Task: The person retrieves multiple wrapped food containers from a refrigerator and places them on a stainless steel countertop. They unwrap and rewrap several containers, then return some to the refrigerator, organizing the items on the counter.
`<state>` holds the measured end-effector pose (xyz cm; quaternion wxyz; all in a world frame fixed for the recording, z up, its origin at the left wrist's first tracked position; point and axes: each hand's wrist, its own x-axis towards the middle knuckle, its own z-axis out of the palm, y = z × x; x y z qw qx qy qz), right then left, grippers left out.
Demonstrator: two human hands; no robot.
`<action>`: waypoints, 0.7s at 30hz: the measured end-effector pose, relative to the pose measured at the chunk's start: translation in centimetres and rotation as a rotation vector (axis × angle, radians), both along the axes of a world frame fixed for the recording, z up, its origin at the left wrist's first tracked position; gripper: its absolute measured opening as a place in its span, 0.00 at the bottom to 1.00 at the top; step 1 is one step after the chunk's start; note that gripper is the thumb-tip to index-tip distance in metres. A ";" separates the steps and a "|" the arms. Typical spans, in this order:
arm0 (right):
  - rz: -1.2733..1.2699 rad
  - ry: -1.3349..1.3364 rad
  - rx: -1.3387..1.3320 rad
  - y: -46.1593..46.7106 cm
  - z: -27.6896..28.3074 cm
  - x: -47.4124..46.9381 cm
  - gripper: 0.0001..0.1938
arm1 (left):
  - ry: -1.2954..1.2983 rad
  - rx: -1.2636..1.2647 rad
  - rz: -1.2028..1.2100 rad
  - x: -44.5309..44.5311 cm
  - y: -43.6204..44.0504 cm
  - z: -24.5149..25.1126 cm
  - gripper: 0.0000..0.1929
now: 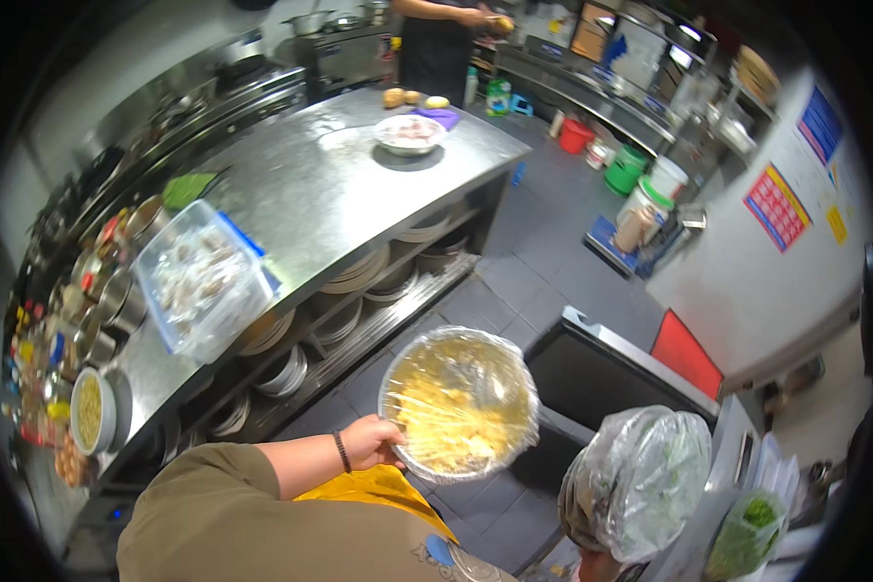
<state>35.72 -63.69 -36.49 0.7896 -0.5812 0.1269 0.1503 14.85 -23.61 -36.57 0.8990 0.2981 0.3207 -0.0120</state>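
My left hand, with a dark beaded bracelet at the wrist, grips the near left rim of a round metal bowl. Stretched plastic film covers the bowl, and pale yellow chunks of food show through it. At the lower right, my right hand is only partly visible beneath a stack of dishes topped with clear plastic. Something green shows faintly through that plastic wrap. The hand appears to hold the stack from below; its fingers are mostly hidden.
A dark-fronted drawer stands out beyond the bowl. Left is a steel worktable with a plastic bin, a bowl of meat and plates underneath. Another person stands behind it. Bagged greens lie right.
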 end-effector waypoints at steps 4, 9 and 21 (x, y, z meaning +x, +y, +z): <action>0.225 0.032 -0.035 8.5 3.3 2.7 0.22 | 0.049 -0.009 0.312 -6.9 3.0 3.6 0.16; 0.543 0.081 0.033 20.7 3.6 4.3 0.23 | 0.034 -0.034 0.524 -9.5 7.7 4.4 0.19; 0.878 0.040 0.123 47.5 7.0 7.2 0.14 | -0.050 -0.128 0.742 -3.5 23.8 2.5 0.14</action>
